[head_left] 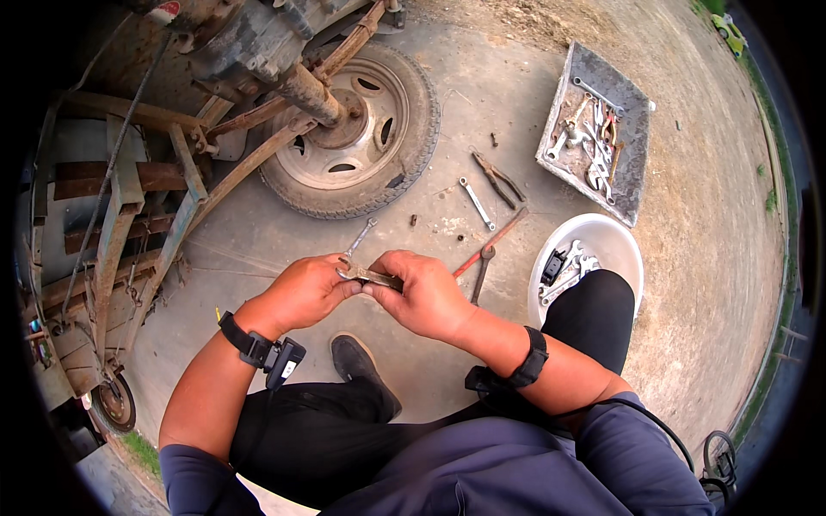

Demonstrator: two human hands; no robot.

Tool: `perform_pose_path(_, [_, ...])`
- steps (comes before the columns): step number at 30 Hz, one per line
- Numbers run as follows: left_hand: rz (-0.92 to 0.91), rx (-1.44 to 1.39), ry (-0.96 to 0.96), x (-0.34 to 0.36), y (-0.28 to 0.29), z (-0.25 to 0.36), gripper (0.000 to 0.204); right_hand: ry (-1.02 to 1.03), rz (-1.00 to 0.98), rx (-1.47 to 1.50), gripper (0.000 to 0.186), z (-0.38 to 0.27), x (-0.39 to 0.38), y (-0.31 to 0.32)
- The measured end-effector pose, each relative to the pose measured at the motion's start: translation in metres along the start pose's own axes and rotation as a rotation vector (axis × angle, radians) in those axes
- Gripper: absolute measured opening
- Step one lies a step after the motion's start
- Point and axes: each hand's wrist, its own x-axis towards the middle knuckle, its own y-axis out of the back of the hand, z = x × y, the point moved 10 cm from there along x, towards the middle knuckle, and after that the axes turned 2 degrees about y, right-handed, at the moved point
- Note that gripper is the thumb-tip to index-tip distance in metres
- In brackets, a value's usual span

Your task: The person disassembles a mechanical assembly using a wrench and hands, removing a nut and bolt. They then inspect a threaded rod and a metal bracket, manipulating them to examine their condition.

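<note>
Above our bent knees, we hold a small metal wrench (368,275) between both hands. Our left hand (303,292) pinches its open-jawed end with thumb and fingertips, while our right hand (426,294) is closed around the other end, fingers curled over the shaft. Below them lies the concrete floor (258,241), with a wheel (357,129) lying flat under a rusty axle (305,90). Near the hands, another wrench (361,235) rests on the floor, and farther right lie a spanner (476,203), pliers (497,179) and a red-handled tool (490,242). Just beside our right knee stands a white bowl (613,241) with tools inside; beyond it a grey tray (632,163) holds more wrenches.
</note>
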Motion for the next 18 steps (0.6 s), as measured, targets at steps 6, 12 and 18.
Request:
perform_pose_path(6, [0.006,-0.018,-0.067,0.002,0.006,0.017,0.015,-0.636,-0.135,0.458,0.029,0.034,-0.018,-0.021])
perform_pose_path(12, [-0.012,0.008,-0.046,0.004,0.001,0.013,0.016,-0.515,-0.078,0.378,0.025,0.033,-0.014,-0.02])
perform_pose_path(18, [0.095,-0.013,-0.123,0.0,0.004,0.011,0.017,-0.069,-0.009,-0.009,0.018,-0.001,-0.002,-0.001])
